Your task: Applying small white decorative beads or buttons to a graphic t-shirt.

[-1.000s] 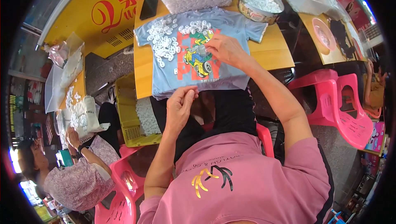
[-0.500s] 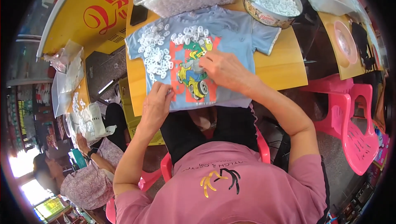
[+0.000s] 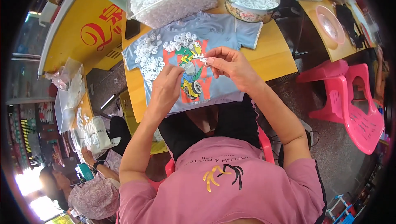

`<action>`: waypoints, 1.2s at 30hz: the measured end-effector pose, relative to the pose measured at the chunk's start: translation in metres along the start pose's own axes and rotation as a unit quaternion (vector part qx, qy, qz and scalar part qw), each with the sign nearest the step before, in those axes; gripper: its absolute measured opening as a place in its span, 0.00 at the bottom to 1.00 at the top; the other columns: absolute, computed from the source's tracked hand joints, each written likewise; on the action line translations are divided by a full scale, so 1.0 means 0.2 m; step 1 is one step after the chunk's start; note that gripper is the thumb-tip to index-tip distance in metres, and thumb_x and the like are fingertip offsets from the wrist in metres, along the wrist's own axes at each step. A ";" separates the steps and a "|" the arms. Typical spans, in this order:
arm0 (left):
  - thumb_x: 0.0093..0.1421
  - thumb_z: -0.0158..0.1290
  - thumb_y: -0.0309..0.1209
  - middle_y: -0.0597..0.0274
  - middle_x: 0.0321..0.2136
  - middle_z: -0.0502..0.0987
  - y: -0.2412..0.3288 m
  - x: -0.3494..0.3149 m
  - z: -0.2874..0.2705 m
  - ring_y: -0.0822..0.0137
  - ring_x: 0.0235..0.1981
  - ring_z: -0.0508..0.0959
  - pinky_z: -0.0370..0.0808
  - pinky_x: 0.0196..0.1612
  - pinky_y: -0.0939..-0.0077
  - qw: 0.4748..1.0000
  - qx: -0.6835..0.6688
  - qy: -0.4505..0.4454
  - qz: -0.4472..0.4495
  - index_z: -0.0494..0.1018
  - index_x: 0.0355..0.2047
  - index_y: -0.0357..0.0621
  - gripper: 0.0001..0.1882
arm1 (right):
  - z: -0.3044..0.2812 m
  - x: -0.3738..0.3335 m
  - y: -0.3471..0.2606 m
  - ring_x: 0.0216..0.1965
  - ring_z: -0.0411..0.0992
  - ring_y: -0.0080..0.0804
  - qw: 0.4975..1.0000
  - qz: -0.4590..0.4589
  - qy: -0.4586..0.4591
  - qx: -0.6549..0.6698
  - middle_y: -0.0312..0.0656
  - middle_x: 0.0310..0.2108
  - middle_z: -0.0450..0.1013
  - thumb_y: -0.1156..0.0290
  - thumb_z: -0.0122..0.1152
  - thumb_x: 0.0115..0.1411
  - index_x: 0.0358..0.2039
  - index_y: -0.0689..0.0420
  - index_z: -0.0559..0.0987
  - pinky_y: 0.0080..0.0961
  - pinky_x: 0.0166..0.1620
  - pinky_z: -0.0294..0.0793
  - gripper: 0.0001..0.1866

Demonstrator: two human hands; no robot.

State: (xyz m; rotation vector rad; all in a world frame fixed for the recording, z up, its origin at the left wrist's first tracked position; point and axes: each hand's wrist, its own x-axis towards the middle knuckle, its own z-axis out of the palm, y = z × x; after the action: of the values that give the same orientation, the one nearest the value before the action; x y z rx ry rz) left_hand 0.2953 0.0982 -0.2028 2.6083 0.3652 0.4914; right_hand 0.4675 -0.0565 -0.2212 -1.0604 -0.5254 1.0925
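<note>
A light blue T-shirt (image 3: pixel 222 34) with a cartoon print lies spread on the wooden table. Loose small white oval plastic pieces with holes (image 3: pixel 149 61) are scattered over its upper left, and another cluster (image 3: pixel 180 41) lies above the print. Between thumb and fingertips, my right hand (image 3: pixel 234 68) pinches a few joined white plastic pieces (image 3: pixel 201 57) over the print. My left hand (image 3: pixel 163 88) hovers over the shirt's left half, fingers pinched together; whatever they may hold is hidden.
At the table's far edge stand a clear bin (image 3: pixel 177 12) heaped with white pieces and a round tin (image 3: pixel 252 14) full of them. A pink chair (image 3: pixel 348 100) is at the right. On the left another person (image 3: pixel 93 191) sits beside a pile of white pieces (image 3: pixel 84 121).
My right hand has lifted off the print, and the white pieces now show in its fingers. My left hand has moved up and right, away from the shirt's lower left edge. The view has shifted slightly.
</note>
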 end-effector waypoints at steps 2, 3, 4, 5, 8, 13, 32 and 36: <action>0.56 0.56 0.21 0.50 0.38 0.73 0.02 0.04 0.03 0.51 0.36 0.76 0.73 0.39 0.64 0.993 0.019 0.064 0.096 0.73 0.40 0.39 0.11 | 0.03 -0.03 0.00 0.27 0.69 0.15 0.999 0.007 0.010 0.040 0.32 0.30 0.75 0.69 0.59 0.63 0.41 0.59 0.78 0.17 0.32 0.71 0.09; 0.56 0.56 0.21 0.50 0.38 0.73 0.04 0.04 0.04 0.51 0.36 0.76 0.73 0.39 0.64 0.993 0.016 0.068 0.099 0.73 0.40 0.39 0.11 | 0.06 -0.04 -0.01 0.27 0.70 0.16 0.997 0.011 0.012 0.074 0.33 0.30 0.75 0.69 0.59 0.63 0.41 0.59 0.78 0.17 0.33 0.72 0.09; 0.56 0.57 0.22 0.50 0.38 0.73 0.08 0.03 0.05 0.53 0.37 0.76 0.74 0.40 0.66 0.991 -0.036 0.097 0.081 0.73 0.41 0.39 0.12 | 0.08 -0.05 -0.01 0.28 0.71 0.16 0.994 0.013 0.016 0.108 0.33 0.31 0.75 0.70 0.60 0.62 0.40 0.58 0.78 0.18 0.33 0.73 0.08; 0.56 0.58 0.23 0.51 0.39 0.73 0.11 0.03 0.05 0.56 0.38 0.76 0.74 0.41 0.67 0.986 -0.088 0.126 0.062 0.74 0.41 0.39 0.12 | 0.10 -0.06 -0.01 0.28 0.71 0.16 0.994 0.011 0.020 0.103 0.33 0.31 0.75 0.70 0.60 0.62 0.40 0.58 0.78 0.18 0.33 0.73 0.08; 0.57 0.58 0.23 0.53 0.39 0.73 0.20 -0.02 0.06 0.62 0.40 0.76 0.73 0.42 0.70 0.962 -0.213 0.169 0.013 0.74 0.40 0.38 0.11 | 0.20 -0.08 0.01 0.29 0.71 0.17 0.986 0.010 0.026 0.167 0.34 0.32 0.75 0.70 0.59 0.63 0.42 0.58 0.77 0.19 0.34 0.74 0.09; 0.58 0.56 0.20 0.57 0.38 0.73 0.19 -0.09 0.12 0.69 0.39 0.74 0.72 0.42 0.75 0.895 -0.375 0.241 -0.026 0.73 0.38 0.37 0.07 | 0.37 -0.10 0.08 0.30 0.71 0.17 0.965 0.033 0.019 0.258 0.31 0.30 0.73 0.67 0.57 0.65 0.43 0.56 0.76 0.18 0.34 0.73 0.09; 0.65 0.51 0.27 0.64 0.31 0.75 0.06 -0.25 0.11 0.78 0.32 0.74 0.72 0.35 0.83 0.849 -0.494 0.122 -0.140 0.71 0.38 0.36 0.06 | 0.30 -0.10 0.14 0.28 0.70 0.17 0.965 -0.098 0.003 -0.241 0.33 0.27 0.72 0.68 0.60 0.63 0.35 0.62 0.77 0.20 0.31 0.72 0.09; 0.65 0.51 0.28 0.64 0.28 0.76 0.04 -0.25 0.12 0.76 0.30 0.76 0.73 0.37 0.81 0.834 -0.508 0.094 -0.192 0.72 0.38 0.35 0.07 | 0.00 0.05 0.04 0.27 0.72 0.31 0.757 -0.265 0.091 -0.590 0.42 0.28 0.73 0.71 0.61 0.58 0.34 0.60 0.79 0.25 0.32 0.72 0.07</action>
State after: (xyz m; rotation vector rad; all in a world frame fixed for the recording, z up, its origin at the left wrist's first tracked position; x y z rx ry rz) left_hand 0.2613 0.0650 -0.2332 1.4099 0.4994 0.5836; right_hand 0.4668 -0.0470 -0.2299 -1.9033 -1.3429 0.0118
